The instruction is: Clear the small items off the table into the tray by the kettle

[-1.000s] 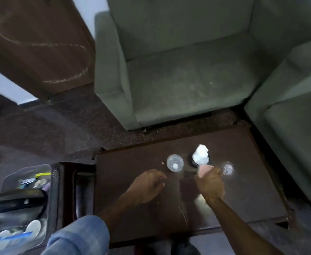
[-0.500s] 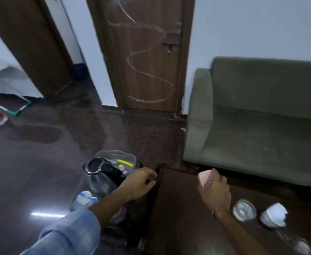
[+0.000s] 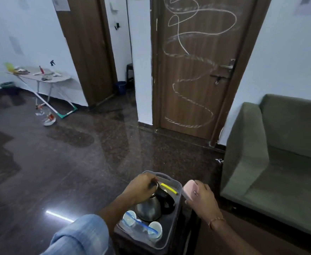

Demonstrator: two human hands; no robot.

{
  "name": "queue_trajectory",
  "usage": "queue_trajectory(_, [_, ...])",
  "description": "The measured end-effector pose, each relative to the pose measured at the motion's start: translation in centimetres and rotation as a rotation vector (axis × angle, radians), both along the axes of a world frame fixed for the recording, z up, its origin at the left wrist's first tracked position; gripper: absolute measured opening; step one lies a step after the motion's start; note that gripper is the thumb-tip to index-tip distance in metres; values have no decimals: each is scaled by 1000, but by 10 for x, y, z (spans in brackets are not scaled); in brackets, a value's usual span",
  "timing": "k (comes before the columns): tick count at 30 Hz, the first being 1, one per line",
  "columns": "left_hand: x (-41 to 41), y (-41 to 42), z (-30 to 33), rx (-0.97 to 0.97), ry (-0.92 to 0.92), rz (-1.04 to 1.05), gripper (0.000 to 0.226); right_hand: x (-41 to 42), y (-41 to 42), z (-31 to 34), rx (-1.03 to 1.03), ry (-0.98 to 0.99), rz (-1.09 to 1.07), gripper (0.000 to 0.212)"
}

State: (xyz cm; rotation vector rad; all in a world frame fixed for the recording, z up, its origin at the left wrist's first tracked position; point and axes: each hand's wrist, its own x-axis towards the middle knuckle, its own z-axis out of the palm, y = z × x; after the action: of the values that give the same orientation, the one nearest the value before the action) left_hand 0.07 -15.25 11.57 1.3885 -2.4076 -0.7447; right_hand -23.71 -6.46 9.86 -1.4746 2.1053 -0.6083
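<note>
A grey plastic tray (image 3: 177, 207) stands on a dark stand at the bottom centre. In it are a steel kettle (image 3: 148, 208), a yellow stick (image 3: 168, 188) and white cups (image 3: 155, 230) in a clear bag. My left hand (image 3: 141, 186) hovers over the tray's far end above the kettle, fingers pinched on a small dark item that is mostly hidden. My right hand (image 3: 201, 199) is just right of the tray's rim and grips a flat pink item (image 3: 190, 191). Only a corner of the dark wooden table (image 3: 215, 243) shows under my right forearm.
A green sofa (image 3: 279, 172) fills the right side. A brown door with chalk scribbles (image 3: 197, 70) stands ahead. An ironing board (image 3: 40, 76) with clutter and a bottle (image 3: 49, 119) on the glossy dark floor are far left.
The view swung up and left from the table to the tray. Both hands moved to the tray: the left now over the kettle, the right with the pink item at the rim.
</note>
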Motion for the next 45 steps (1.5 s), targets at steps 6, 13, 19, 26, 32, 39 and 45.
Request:
queue_trajectory(6, [24,-31,-12,-13,-31,11,25,7,-51,-15,41,15,66,76])
queue_trajectory(13, [40,-75,-42,103,-87,66,30,10,-105,-56,103,95,150,82])
queue_trajectory(19, [37,-135,-85,177,-115,-30,32,19,-153,-101,162,122,156,73])
queue_trajectory(26, [40,-202,-136,284,-177,-149,36,33,-214,-150,291,183,201,79])
queue_trajectory(32, [50,-222,-171,374,-189,-171,37,58,-262,-181,333,251,394,82])
queue_trajectory(39, [54,-233,-190,420,-196,-151,40,87,-280,-207,327,329,547,82])
queue_trajectory(45, [50,-237,-198,447,-225,-167,42,91,-285,-213,327,367,591,78])
